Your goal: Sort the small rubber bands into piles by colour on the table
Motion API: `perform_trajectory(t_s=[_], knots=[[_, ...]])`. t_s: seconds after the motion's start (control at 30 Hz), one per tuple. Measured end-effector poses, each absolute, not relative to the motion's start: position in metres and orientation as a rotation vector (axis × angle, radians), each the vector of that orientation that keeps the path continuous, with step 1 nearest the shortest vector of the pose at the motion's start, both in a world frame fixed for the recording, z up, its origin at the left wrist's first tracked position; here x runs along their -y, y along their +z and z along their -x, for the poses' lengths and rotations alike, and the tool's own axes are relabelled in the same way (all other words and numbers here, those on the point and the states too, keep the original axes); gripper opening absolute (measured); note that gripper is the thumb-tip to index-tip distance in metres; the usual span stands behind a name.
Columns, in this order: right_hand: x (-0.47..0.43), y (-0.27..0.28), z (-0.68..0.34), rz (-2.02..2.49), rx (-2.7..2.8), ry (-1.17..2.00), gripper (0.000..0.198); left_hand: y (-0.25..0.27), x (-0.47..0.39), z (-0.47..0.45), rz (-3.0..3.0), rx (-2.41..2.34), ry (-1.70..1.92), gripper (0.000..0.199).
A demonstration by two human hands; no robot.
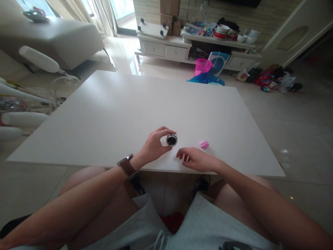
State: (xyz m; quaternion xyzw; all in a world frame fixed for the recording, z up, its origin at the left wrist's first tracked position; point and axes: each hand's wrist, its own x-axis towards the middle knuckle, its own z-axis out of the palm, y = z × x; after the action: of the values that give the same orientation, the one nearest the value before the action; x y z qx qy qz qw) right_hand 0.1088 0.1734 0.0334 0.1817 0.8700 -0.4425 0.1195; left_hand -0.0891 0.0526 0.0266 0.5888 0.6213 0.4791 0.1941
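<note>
Between the thumb and fingers of my left hand (157, 143) is a small round, pale-sided object with a dark circular face and silver rim (171, 140). That face points up at me, and I cannot make out whether it is an opening or a solid end. My right hand (195, 159) hovers low over the front of the white table (145, 107), its fingers loosely bent and apart, with nothing in them. Just beyond its knuckles lies a small pink object (204, 144), too small to name. A watch with a brown strap (127, 165) circles my left wrist.
The table's front edge runs just above my knees. White rounded chair parts (39, 59) stand by its left side. Past the far edge are a pink basket (203, 66), a blue plastic bag (206, 78) and a low white cabinet (163, 49) loaded with boxes and bowls.
</note>
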Motion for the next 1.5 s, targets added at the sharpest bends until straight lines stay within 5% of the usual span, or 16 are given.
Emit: perform_trajectory(t_s=[0.23, 0.53, 0.7, 1.0, 1.5], knots=[[-0.178, 0.033, -0.094, -1.085, -1.831, -2.447, 0.035, 0.031, -0.051, 0.085, -1.694, -1.601, 1.424, 0.039], [-0.179, 0.019, -0.087, -1.272, -1.822, -2.766, 0.043, 0.022, -0.055, 0.084, -1.322, -1.548, 1.449, 0.047], [-0.204, 0.010, -0.090, -1.524, -2.388, -2.509, 0.053, 0.006, -0.060, 0.093, -1.134, -1.579, 1.405, 0.059], [-0.215, 0.036, -0.091, -1.227, -3.356, -1.432, 0.041, -0.009, -0.067, 0.093, -1.129, -1.714, 1.282, 0.050], [-0.208, 0.040, -0.090, -1.050, -3.483, -1.180, 0.042, -0.022, -0.071, 0.090, -1.239, -1.775, 1.235, 0.046]])
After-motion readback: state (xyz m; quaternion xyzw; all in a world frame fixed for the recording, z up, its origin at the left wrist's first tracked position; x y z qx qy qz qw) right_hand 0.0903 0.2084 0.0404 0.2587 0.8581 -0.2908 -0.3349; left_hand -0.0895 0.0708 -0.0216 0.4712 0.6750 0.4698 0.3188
